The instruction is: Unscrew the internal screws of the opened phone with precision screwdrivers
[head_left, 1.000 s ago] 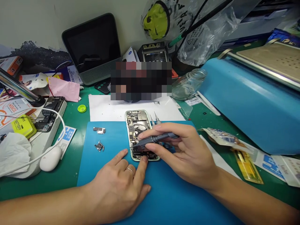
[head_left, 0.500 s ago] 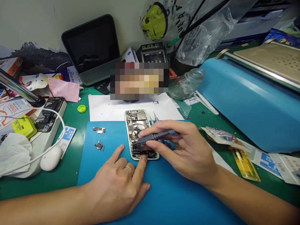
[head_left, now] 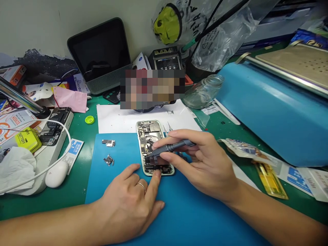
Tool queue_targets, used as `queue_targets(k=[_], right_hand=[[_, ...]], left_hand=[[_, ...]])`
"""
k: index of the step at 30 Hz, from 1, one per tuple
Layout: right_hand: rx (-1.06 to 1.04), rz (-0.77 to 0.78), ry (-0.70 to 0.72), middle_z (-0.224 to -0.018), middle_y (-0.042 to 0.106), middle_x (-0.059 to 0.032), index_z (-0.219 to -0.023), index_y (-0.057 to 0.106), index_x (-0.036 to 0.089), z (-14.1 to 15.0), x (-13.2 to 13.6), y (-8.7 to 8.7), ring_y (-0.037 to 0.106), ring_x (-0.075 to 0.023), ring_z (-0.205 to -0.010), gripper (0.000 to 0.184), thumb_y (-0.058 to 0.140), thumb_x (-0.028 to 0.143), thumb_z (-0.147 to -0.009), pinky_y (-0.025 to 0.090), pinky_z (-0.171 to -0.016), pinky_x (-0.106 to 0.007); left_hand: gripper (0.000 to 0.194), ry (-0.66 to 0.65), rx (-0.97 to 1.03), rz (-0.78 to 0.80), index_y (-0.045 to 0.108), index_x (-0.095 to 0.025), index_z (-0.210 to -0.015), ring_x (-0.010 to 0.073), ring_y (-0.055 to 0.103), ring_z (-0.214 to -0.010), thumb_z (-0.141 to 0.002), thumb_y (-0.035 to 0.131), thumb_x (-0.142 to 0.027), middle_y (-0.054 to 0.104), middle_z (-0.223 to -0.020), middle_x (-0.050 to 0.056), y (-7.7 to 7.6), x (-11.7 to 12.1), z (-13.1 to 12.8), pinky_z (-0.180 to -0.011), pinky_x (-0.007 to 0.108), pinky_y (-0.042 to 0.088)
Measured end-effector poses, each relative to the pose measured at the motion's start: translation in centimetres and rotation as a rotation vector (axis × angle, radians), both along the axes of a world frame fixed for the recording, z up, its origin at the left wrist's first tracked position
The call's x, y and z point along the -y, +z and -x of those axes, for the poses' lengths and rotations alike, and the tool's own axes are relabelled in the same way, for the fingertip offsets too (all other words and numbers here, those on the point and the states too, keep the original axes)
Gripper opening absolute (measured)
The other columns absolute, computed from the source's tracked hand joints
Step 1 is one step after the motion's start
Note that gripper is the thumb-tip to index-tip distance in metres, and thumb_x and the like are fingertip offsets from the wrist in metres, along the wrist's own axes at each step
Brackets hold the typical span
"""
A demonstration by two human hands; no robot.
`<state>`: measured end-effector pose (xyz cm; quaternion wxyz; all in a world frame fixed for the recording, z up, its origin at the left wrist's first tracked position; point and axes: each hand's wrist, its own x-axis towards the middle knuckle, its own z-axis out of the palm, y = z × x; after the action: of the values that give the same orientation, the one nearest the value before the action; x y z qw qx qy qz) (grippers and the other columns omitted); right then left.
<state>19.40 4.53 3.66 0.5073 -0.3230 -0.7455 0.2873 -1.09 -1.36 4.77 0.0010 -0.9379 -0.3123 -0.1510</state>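
Note:
An opened phone (head_left: 151, 136) with its insides exposed lies on a blue mat (head_left: 184, 212). My right hand (head_left: 202, 164) is closed around a grey screwdriver (head_left: 174, 147), whose tip touches the phone's lower half. My left hand (head_left: 130, 201) lies flat on the mat with fingers spread; one fingertip presses the phone's bottom edge. Two small metal parts (head_left: 108, 142) (head_left: 109, 160) lie on the mat to the phone's left. Two spare screwdriver bits (head_left: 167, 129) stand just right of the phone.
A white sheet (head_left: 115, 119) lies behind the mat. A big blue machine (head_left: 269, 109) fills the right side, with a glass jar (head_left: 203, 92) beside it. A small screen (head_left: 101, 54) stands at the back. Another opened phone (head_left: 52, 126), a white cable and a white mouse (head_left: 56, 174) sit left.
The screwdriver tip has shifted slightly up and right on the phone. My left hand has stayed in place.

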Motion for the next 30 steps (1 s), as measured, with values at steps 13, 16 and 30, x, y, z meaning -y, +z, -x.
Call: queue_targets(k=[13, 16, 30], right_hand=[[0.042, -0.08, 0.014, -0.112, 0.076, -0.0042, -0.149, 0.042, 0.033, -0.45, 0.03, -0.04, 0.075, -0.0178, -0.101, 0.065, 0.064, 0.008, -0.094, 0.064, -0.092, -0.036], [0.051, -0.075, 0.017, -0.112, 0.077, -0.004, -0.15, 0.041, 0.034, -0.4, -0.01, -0.04, 0.075, -0.0182, -0.099, 0.066, 0.064, 0.009, -0.094, 0.066, -0.087, -0.034], [0.077, -0.047, 0.031, -0.108, 0.077, -0.0038, -0.149, 0.042, 0.032, -0.24, 0.0, -0.03, 0.075, -0.0163, -0.097, 0.061, 0.063, 0.011, -0.096, 0.064, -0.088, -0.031]], left_hand=[[0.039, -0.012, -0.029, -0.003, 0.053, 0.001, -0.133, 0.0211, 0.061, -0.061, -0.111, 0.033, -0.024, 0.066, -0.075, 0.004, 0.47, 0.1, -0.04, -0.058, 0.038, 0.045], [0.038, -0.018, -0.025, -0.011, 0.054, 0.0, -0.131, 0.0211, 0.061, -0.06, -0.11, 0.034, -0.024, 0.066, -0.074, 0.004, 0.49, 0.05, -0.01, -0.053, 0.037, 0.044], [0.047, -0.004, -0.043, 0.156, 0.046, -0.004, -0.137, 0.0231, 0.066, -0.056, -0.112, 0.021, -0.035, 0.07, -0.074, 0.003, 0.05, 0.05, 0.26, -0.046, 0.039, 0.05]])
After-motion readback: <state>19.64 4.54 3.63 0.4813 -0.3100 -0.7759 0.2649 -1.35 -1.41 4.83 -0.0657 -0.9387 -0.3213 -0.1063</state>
